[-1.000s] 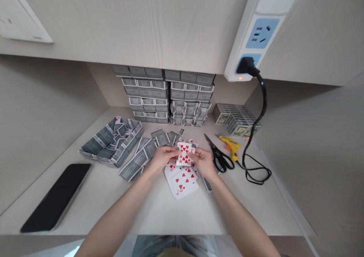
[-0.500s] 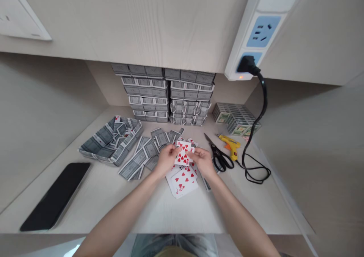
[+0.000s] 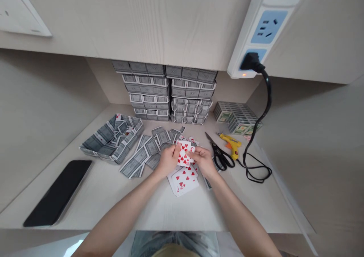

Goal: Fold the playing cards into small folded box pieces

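Note:
Between my two hands are playing cards [image 3: 184, 154], the front one a ten of hearts facing me. My left hand [image 3: 170, 159] pinches their left edge with the thumb on the face. At the right edge, my right hand [image 3: 204, 160] grips them, a second card peeking out beside its thumb. Beneath, face-up heart cards [image 3: 184, 182] lie in a loose pile on the desk. Grey-backed cards [image 3: 145, 154], some joined in strips, spread left of my hands.
A card-built tray [image 3: 113, 159] holding loose cards and a black phone [image 3: 58, 193] lie left. Black-handled scissors [image 3: 223, 157] and a yellow glue gun [image 3: 231, 145] with its cord lie right. Stacked card boxes [image 3: 150, 86] and wrapped card packs [image 3: 237, 116] stand behind. A power strip [image 3: 265, 27] hangs above.
The left fingers have shifted slightly up along the held cards' edge. Both hands keep hold of them. The whole view has shifted a little.

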`<move>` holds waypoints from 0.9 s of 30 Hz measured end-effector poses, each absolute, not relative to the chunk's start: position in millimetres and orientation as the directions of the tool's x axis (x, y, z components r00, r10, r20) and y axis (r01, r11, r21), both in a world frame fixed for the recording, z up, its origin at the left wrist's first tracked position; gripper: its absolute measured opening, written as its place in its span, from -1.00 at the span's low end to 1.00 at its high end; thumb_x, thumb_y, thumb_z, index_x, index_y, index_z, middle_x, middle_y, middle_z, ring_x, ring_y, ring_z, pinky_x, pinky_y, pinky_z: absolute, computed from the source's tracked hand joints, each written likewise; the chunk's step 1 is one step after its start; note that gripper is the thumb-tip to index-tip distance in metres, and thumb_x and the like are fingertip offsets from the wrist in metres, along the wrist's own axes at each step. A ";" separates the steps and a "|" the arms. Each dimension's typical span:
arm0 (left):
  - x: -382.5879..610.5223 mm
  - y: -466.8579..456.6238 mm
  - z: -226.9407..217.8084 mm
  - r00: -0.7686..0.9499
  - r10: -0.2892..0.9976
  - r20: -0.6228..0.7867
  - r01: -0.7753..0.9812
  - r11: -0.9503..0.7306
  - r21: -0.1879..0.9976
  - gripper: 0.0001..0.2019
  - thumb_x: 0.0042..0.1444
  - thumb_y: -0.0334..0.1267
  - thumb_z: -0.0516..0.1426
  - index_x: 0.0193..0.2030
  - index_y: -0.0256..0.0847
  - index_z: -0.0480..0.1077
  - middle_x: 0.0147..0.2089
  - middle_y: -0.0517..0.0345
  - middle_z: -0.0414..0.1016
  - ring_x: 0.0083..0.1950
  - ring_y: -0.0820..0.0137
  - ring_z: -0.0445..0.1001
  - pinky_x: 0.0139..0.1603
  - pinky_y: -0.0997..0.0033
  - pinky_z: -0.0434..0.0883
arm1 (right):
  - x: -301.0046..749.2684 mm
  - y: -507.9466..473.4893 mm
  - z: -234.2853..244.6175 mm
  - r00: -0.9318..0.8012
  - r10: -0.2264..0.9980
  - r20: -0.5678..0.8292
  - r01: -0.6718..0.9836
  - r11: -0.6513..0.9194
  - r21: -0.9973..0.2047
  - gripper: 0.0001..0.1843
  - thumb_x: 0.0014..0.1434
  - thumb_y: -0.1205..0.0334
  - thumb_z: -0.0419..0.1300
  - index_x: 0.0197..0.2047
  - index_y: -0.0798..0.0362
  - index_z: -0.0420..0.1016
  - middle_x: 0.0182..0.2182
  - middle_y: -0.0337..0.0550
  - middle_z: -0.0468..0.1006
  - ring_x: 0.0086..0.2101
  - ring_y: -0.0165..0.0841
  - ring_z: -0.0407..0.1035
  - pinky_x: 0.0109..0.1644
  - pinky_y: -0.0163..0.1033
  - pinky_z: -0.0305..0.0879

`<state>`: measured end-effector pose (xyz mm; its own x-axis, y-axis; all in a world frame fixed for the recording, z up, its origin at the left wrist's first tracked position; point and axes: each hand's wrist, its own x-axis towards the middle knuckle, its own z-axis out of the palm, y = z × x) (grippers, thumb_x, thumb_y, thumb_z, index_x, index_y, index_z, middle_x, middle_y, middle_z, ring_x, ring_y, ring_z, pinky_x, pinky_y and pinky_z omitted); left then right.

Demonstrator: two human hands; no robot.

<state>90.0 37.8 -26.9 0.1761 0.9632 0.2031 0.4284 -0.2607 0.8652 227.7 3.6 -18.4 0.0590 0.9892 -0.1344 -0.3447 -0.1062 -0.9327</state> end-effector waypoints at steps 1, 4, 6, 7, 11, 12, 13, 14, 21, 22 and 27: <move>90.1 37.6 -26.7 0.174 0.962 0.211 0.437 -0.267 0.859 -0.57 0.14 -0.04 -0.12 -0.67 -0.23 0.10 -0.69 0.29 0.11 -0.61 0.54 0.09 -0.58 0.52 0.02 | 227.5 3.4 -18.7 0.056 0.990 -0.128 -0.343 -0.101 -0.934 -0.67 -0.33 0.12 0.41 -0.49 0.13 0.48 -0.62 -0.22 0.52 -0.64 -0.45 0.30 -0.53 -0.33 0.24; 90.3 37.3 -26.2 0.167 0.958 0.235 0.456 -0.286 0.842 -0.53 0.15 -0.02 -0.14 -0.70 -0.23 0.07 -0.71 0.28 0.08 -0.63 0.55 0.06 -0.60 0.51 0.01 | 226.5 3.3 -20.1 0.056 0.992 -0.111 -0.343 -0.085 -0.935 -0.70 -0.32 0.16 0.42 -0.52 0.12 0.46 -0.65 -0.25 0.50 -0.65 -0.47 0.28 -0.56 -0.35 0.21; 90.7 37.4 -26.9 0.155 0.956 0.250 0.461 -0.294 0.838 -0.52 0.15 -0.01 -0.14 -0.72 -0.23 0.05 -0.73 0.28 0.06 -0.64 0.55 0.05 -0.61 0.50 0.00 | 226.1 3.7 -21.2 0.059 0.993 -0.100 -0.343 -0.074 -0.936 -0.71 -0.32 0.16 0.41 -0.54 0.11 0.45 -0.65 -0.26 0.49 -0.65 -0.46 0.28 -0.55 -0.35 0.22; 91.0 37.5 -27.7 0.147 0.956 0.252 0.455 -0.292 0.841 -0.51 0.14 0.00 -0.14 -0.72 -0.23 0.05 -0.73 0.27 0.07 -0.64 0.55 0.06 -0.61 0.50 0.00 | 226.2 4.1 -21.7 0.059 0.994 -0.095 -0.344 -0.069 -0.937 -0.71 -0.32 0.16 0.41 -0.54 0.11 0.45 -0.65 -0.26 0.50 -0.64 -0.45 0.29 -0.53 -0.33 0.23; 93.1 38.5 -32.3 0.177 0.967 0.185 0.314 -0.234 0.920 -0.53 0.11 0.06 -0.10 -0.66 -0.23 0.13 -0.69 0.28 0.16 -0.63 0.55 0.12 -0.61 0.53 0.07 | 231.5 7.7 -23.9 0.070 0.994 -0.085 -0.347 -0.055 -0.936 -0.71 -0.30 0.15 0.40 -0.50 0.11 0.46 -0.62 -0.24 0.52 -0.62 -0.43 0.33 -0.48 -0.30 0.27; 93.5 38.6 -32.8 0.221 0.964 0.149 0.255 -0.205 0.945 -0.55 0.10 0.08 -0.09 -0.63 -0.23 0.16 -0.68 0.29 0.18 -0.63 0.56 0.13 -0.61 0.54 0.09 | 233.9 8.9 -24.3 0.083 0.993 -0.082 -0.347 -0.049 -0.937 -0.71 -0.30 0.15 0.40 -0.50 0.11 0.46 -0.62 -0.24 0.51 -0.63 -0.43 0.33 -0.48 -0.30 0.27; 93.8 38.6 -32.9 0.275 0.955 0.114 0.199 -0.172 0.965 -0.56 0.09 0.08 -0.07 -0.60 -0.23 0.17 -0.67 0.30 0.19 -0.63 0.56 0.15 -0.61 0.55 0.11 | 236.5 10.1 -24.6 0.100 0.992 -0.078 -0.347 -0.039 -0.937 -0.71 -0.30 0.15 0.40 -0.51 0.11 0.46 -0.63 -0.25 0.51 -0.63 -0.44 0.33 -0.49 -0.32 0.26; 93.7 38.5 -32.5 0.328 0.941 0.085 0.153 -0.142 0.978 -0.58 0.09 0.08 -0.06 -0.57 -0.23 0.17 -0.67 0.32 0.19 -0.63 0.56 0.17 -0.61 0.55 0.13 | 239.0 11.1 -24.7 0.118 0.990 -0.073 -0.347 -0.028 -0.937 -0.71 -0.31 0.16 0.40 -0.52 0.11 0.46 -0.64 -0.25 0.50 -0.63 -0.44 0.32 -0.50 -0.33 0.26; 89.6 40.8 -28.8 0.443 0.893 0.079 0.177 -0.174 0.969 -0.61 0.08 0.03 -0.02 -0.59 -0.22 0.12 -0.69 0.34 0.14 -0.64 0.57 0.13 -0.62 0.56 0.11 | 244.3 11.6 -22.1 0.146 0.987 -0.060 -0.327 -0.009 -0.945 -0.70 -0.32 0.15 0.41 -0.53 0.12 0.45 -0.66 -0.26 0.49 -0.64 -0.46 0.30 -0.53 -0.34 0.23; 89.3 41.5 -29.6 0.432 0.896 0.102 0.189 -0.201 0.961 -0.61 0.08 0.02 -0.02 -0.60 -0.23 0.11 -0.69 0.34 0.13 -0.63 0.58 0.12 -0.61 0.57 0.10 | 243.5 11.3 -22.0 0.145 0.988 -0.059 -0.321 -0.009 -0.947 -0.70 -0.32 0.14 0.40 -0.53 0.12 0.45 -0.66 -0.26 0.49 -0.64 -0.45 0.31 -0.52 -0.34 0.24; 91.4 39.5 -32.6 0.368 0.927 0.077 0.226 -0.169 0.959 -0.59 0.10 0.02 -0.04 -0.62 -0.23 0.13 -0.72 0.34 0.12 -0.67 0.57 0.13 -0.66 0.55 0.06 | 239.6 10.6 -23.4 0.167 0.985 -0.049 -0.296 0.003 -0.955 -0.70 -0.30 0.11 0.39 -0.53 0.11 0.44 -0.63 -0.24 0.51 -0.62 -0.43 0.33 -0.50 -0.32 0.26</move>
